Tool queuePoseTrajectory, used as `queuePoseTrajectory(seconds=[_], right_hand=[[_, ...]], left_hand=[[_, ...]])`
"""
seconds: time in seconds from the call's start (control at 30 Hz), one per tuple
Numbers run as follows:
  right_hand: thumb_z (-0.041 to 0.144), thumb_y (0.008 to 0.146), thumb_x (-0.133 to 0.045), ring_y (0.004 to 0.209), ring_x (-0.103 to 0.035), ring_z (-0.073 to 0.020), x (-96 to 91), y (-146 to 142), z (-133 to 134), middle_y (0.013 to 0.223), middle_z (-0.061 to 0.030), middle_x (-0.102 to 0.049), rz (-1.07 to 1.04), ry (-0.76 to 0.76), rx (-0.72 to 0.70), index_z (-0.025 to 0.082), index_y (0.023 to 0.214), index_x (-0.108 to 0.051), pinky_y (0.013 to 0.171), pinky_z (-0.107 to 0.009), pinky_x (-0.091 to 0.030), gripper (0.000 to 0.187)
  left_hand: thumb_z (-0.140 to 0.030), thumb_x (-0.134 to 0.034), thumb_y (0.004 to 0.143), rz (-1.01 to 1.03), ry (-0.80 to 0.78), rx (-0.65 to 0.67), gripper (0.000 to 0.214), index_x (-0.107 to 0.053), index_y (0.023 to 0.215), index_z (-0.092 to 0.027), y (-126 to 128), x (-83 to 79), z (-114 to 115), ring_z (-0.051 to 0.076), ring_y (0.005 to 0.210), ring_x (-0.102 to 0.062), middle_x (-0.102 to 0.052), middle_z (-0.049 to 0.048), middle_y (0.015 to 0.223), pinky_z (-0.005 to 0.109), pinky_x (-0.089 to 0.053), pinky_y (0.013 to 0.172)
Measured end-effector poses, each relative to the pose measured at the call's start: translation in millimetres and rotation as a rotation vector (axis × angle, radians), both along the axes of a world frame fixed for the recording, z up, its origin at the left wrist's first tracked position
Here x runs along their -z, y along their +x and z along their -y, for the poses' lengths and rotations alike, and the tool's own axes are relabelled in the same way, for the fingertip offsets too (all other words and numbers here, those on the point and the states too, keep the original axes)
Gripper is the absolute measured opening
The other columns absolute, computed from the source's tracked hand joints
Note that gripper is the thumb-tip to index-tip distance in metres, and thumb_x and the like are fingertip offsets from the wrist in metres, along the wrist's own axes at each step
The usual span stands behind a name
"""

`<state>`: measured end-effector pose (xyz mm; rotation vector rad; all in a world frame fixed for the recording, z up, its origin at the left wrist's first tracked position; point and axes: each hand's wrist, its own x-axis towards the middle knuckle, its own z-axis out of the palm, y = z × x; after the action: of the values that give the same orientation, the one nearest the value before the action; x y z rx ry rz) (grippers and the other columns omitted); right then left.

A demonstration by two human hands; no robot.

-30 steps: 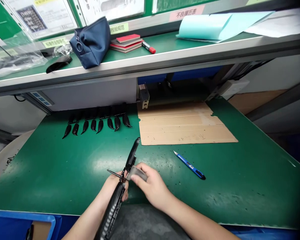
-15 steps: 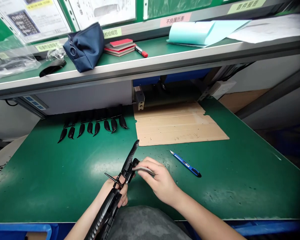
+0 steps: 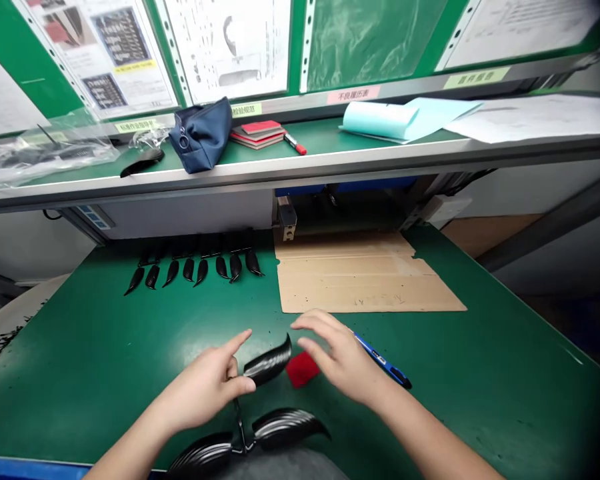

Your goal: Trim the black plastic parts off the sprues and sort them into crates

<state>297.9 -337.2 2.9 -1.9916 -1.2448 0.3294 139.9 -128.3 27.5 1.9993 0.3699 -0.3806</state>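
Observation:
My left hand (image 3: 207,387) is closed on a glossy black frame of curved, ribbed blades, its index finger stretched out. One blade (image 3: 271,363) points right beyond my thumb. A thin black rod leads down from the hand to more ribbed blades (image 3: 287,427) near my lap. To the right, my right hand (image 3: 343,363) is open, fingers apart and slightly bent, holding nothing. A red square pad (image 3: 303,370) lies on the table just below its fingertips. Beside that hand lies a blue pen-shaped knife (image 3: 387,365), its tip hidden behind the hand.
Several black blade pieces (image 3: 200,270) stand in a row at the back left of the green table (image 3: 105,373). A cardboard sheet (image 3: 370,287) lies at the back middle. The shelf above carries a blue pouch (image 3: 203,137), red notebooks (image 3: 260,133) and rolled paper (image 3: 380,121).
My right hand has let go of the thin flat piece it held; a red pad now lies on the table. The black bladed frame has turned in my left hand. The view has tilted up.

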Motion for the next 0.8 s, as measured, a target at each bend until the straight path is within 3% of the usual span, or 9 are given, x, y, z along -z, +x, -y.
queuePoseTrajectory(seconds=[0.1,0.17,0.27,0.37,0.43,0.6,0.67,0.73,0.8], right_hand=[[0.039,0.075,-0.071,0.092,-0.057,-0.0234,-17.4,-7.3,-20.3,0.096,-0.0044,-0.063,0.230,-0.161,-0.246,0.025,0.106,-0.060,0.082,-0.035,-0.042,0.037],[0.030,0.070,-0.074,0.076,-0.058,-0.0212,-15.2,-13.2,-31.1,0.081,-0.0027,-0.064,0.335,-0.289,-0.286,0.021,0.092,-0.062,0.070,-0.032,-0.040,0.027],[0.014,0.071,-0.062,0.063,-0.054,-0.0153,1.3,-17.5,-39.7,0.070,0.0006,-0.061,0.321,-0.270,-0.229,0.020,0.076,-0.057,0.059,-0.027,-0.032,0.009],[0.011,0.070,-0.055,0.059,-0.050,-0.0114,13.9,-18.3,-43.8,0.065,0.0041,-0.056,0.164,-0.150,-0.177,0.020,0.072,-0.052,0.055,-0.023,-0.029,0.010],[0.009,0.067,-0.053,0.059,-0.049,-0.0111,13.3,-17.7,-46.5,0.065,0.0041,-0.056,0.137,-0.132,-0.176,0.020,0.072,-0.051,0.055,-0.022,-0.029,0.012],[0.005,0.063,-0.055,0.060,-0.051,-0.0147,-11.9,-7.5,-46.9,0.066,0.0017,-0.060,0.432,-0.295,-0.449,0.023,0.073,-0.058,0.057,-0.026,-0.025,0.020],[0.004,0.059,-0.059,0.055,-0.051,-0.0144,-19.8,1.1,-41.8,0.059,0.0039,-0.059,0.392,-0.380,-0.551,0.024,0.067,-0.059,0.054,-0.026,-0.024,0.021],[0.005,0.057,-0.063,0.055,-0.052,-0.0141,-21.2,12.1,-34.8,0.056,0.0054,-0.058,0.230,-0.396,-0.509,0.025,0.064,-0.060,0.053,-0.025,-0.026,0.021],[0.012,0.064,-0.065,0.060,-0.054,-0.0143,-15.6,22.9,-29.0,0.064,0.0047,-0.061,0.031,-0.317,-0.275,0.025,0.071,-0.062,0.054,-0.024,-0.032,0.014]], left_hand=[[-0.040,-0.061,0.080,0.100,0.137,0.083,0.079,-0.022,0.147,-0.028,10.7,-2.1,15.1,0.015,0.057,-0.044,-0.051,-0.0067,0.061,0.024,-0.028,0.055],[-0.040,-0.063,0.079,0.197,0.147,0.062,0.070,-0.034,0.142,-0.029,17.6,-1.1,23.1,0.016,0.058,-0.045,-0.054,-0.0053,0.063,0.024,-0.027,0.055],[-0.044,-0.066,0.075,0.307,0.193,-0.065,0.037,-0.058,0.105,-0.024,22.0,3.8,26.4,0.017,0.063,-0.046,-0.058,-0.0022,0.065,0.025,-0.026,0.058],[-0.052,-0.046,0.086,0.232,0.081,-0.101,0.034,-0.051,0.071,-0.021,21.5,6.5,20.0,0.014,0.055,-0.037,-0.045,-0.0038,0.058,0.025,-0.023,0.054],[-0.050,-0.035,0.091,0.203,0.029,-0.001,0.042,-0.047,0.063,-0.020,21.4,3.3,12.3,0.013,0.053,-0.031,-0.037,-0.0042,0.056,0.025,-0.021,0.052],[-0.046,-0.050,0.086,0.348,0.209,0.391,0.038,-0.052,0.056,-0.022,23.7,-11.3,-6.8,0.014,0.050,-0.029,-0.041,-0.0017,0.053,0.028,-0.018,0.055],[-0.046,-0.053,0.085,0.355,0.231,0.471,0.038,-0.052,0.056,-0.023,22.3,-12.9,-12.2,0.014,0.048,-0.027,-0.041,-0.0018,0.051,0.028,-0.018,0.057],[-0.048,-0.053,0.085,0.329,0.253,0.440,0.037,-0.052,0.057,-0.022,18.2,-10.4,-17.7,0.014,0.049,-0.028,-0.043,-0.0019,0.053,0.028,-0.020,0.058],[-0.049,-0.047,0.087,0.267,0.254,0.239,0.036,-0.052,0.063,-0.023,12.3,-3.1,-22.3,0.015,0.053,-0.032,-0.045,-0.0016,0.057,0.028,-0.020,0.057]])
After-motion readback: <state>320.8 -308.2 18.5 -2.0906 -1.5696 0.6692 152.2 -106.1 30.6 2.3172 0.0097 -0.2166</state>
